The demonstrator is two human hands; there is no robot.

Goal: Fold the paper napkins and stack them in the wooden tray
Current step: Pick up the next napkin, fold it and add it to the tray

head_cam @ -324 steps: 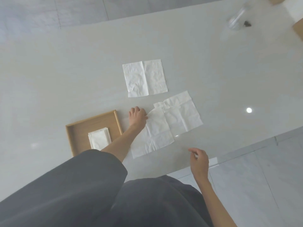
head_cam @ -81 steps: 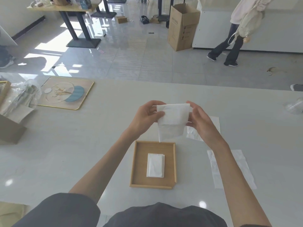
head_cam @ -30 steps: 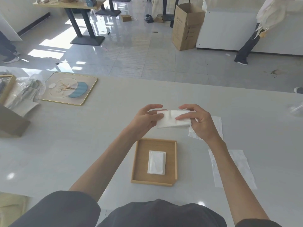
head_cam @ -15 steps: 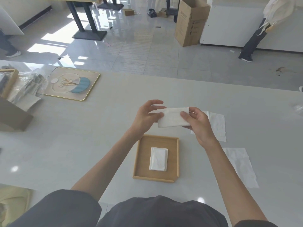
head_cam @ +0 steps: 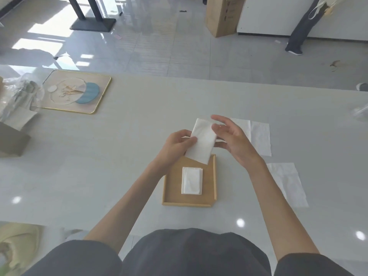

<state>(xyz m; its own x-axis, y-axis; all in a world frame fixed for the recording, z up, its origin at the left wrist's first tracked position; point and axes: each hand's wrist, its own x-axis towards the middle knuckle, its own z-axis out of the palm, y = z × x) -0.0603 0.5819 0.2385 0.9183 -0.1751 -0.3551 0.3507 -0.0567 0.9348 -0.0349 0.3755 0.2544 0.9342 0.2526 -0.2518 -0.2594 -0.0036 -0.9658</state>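
Observation:
My left hand [head_cam: 175,148] pinches a folded white napkin [head_cam: 202,143] by its left edge, thumb on top, holding it tilted in the air above the far end of the wooden tray [head_cam: 171,198]. Beside the napkin's right edge is my right hand [head_cam: 234,141], fingers spread and relaxed, with its thumb near the napkin's lower right corner. A folded napkin stack [head_cam: 192,181] lies in the middle of the tray. Two unfolded napkins lie flat on the table to the right, one farther away [head_cam: 258,137] and one nearer [head_cam: 286,184].
A gold-rimmed decorative tray [head_cam: 76,91] sits at the far left of the white table. Plastic wrapping [head_cam: 18,98] and a cardboard box [head_cam: 11,139] are at the left edge. Beyond the table a cardboard box [head_cam: 224,14] stands on the floor and a person's legs [head_cam: 299,28] are visible.
The napkin has turned from lying crosswise to pointing away from me. My right hand has let go of it and opened; the left hand keeps its pinch.

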